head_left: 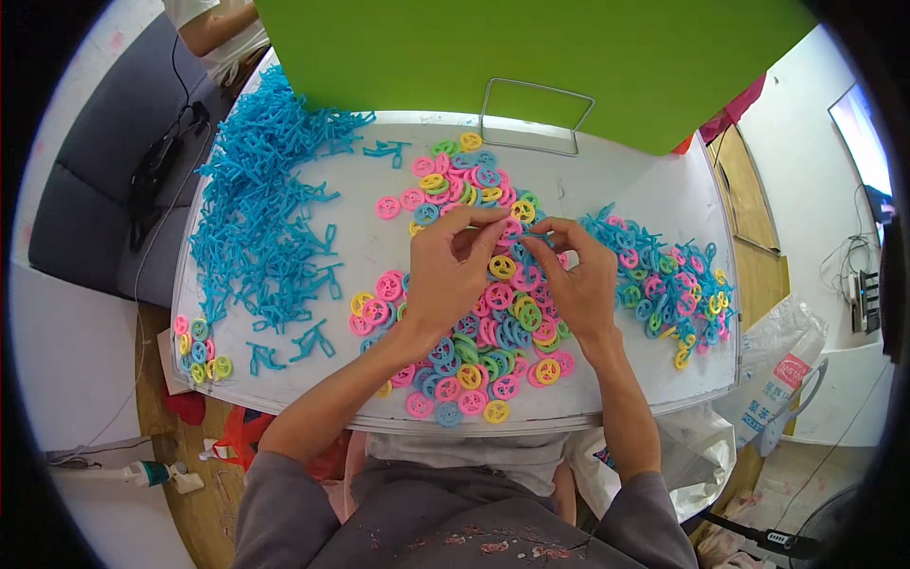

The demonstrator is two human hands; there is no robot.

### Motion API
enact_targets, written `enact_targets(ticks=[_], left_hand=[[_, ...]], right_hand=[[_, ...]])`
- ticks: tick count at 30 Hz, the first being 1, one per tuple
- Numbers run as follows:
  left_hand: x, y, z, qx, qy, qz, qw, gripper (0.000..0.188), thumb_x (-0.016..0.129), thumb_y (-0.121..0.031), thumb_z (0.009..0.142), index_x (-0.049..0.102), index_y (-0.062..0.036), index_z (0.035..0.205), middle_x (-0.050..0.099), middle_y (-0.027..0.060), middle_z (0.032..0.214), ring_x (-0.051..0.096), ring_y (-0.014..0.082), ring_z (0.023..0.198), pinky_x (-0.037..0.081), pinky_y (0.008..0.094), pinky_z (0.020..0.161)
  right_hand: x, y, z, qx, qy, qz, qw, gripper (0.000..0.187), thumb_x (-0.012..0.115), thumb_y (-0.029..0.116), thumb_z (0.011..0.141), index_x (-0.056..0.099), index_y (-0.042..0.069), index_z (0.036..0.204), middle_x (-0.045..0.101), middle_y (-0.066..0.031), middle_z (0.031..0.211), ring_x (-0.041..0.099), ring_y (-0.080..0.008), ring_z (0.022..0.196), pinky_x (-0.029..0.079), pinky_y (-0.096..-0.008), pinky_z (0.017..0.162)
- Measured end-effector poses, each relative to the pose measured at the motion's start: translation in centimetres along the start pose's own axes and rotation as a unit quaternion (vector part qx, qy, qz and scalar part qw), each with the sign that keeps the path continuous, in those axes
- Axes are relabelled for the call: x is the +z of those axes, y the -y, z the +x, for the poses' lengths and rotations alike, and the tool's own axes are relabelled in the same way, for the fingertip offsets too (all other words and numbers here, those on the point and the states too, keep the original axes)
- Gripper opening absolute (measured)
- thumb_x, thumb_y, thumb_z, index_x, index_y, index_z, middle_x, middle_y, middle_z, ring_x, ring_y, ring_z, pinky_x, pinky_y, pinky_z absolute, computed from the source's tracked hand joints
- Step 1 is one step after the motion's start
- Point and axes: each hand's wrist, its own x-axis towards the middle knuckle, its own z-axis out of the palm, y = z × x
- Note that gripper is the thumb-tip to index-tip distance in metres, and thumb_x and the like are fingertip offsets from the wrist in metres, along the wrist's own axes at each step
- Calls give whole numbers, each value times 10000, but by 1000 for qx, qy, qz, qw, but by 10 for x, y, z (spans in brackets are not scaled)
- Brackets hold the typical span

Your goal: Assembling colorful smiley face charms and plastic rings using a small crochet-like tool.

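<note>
Above the middle of the white table (370, 251), my hands meet over a heap of small plastic wheels (469, 375) in pink, yellow, blue and green. Between thumb and fingers, my left hand (453, 275) pinches a pink wheel (510, 230). My right hand (583, 280) pinches a small blue plastic piece against that wheel; the fingers partly cover it, so how far they are joined cannot be seen. Along the left side lies a large pile of loose blue plastic frames (261, 180). At the right is a pile of blue frames with coloured wheels on them (673, 280).
A green panel (531, 57) stands across the table's far side, with a bent metal wire frame (537, 116) before it. A few wheels (202, 351) sit at the near left corner. Plastic bags (773, 365) hang or stand off the right side. Another person's arm (218, 28) shows at far left.
</note>
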Motion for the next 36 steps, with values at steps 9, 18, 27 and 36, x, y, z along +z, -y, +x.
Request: enact_targets(ticks=[9,18,27,36], left_hand=[[-1,2,0,-68,7,-23,997,201,581,-47,909,621,56,1077,647,105,1008,645,145,867,561,270,772],[-7,6,2,-47,29,94,994,176,584,-41,898,659,9,1050,676,70,867,624,87,766,518,222,662],[-2,12,-3,-47,-12,87,995,161,556,3,895,665,8,1014,677,61,859,594,58,722,458,200,593],[-1,10,-4,-24,-4,122,992,151,561,8,888,659,15,1003,678,76,847,631,91,747,519,234,638]], right_hand=[[4,-4,-2,-33,-21,-42,998,150,741,108,772,667,26,874,647,-75,677,609,-152,569,455,-277,528],[10,-9,-4,-71,-16,-61,995,132,737,123,776,667,32,841,660,-85,686,644,-173,588,458,-274,508],[19,-7,-8,-49,-31,-41,998,127,711,141,802,671,26,840,659,-89,658,631,-157,556,445,-282,507],[17,1,-10,-24,-14,-77,997,150,740,163,778,693,39,848,650,-91,626,577,-151,480,411,-280,482]])
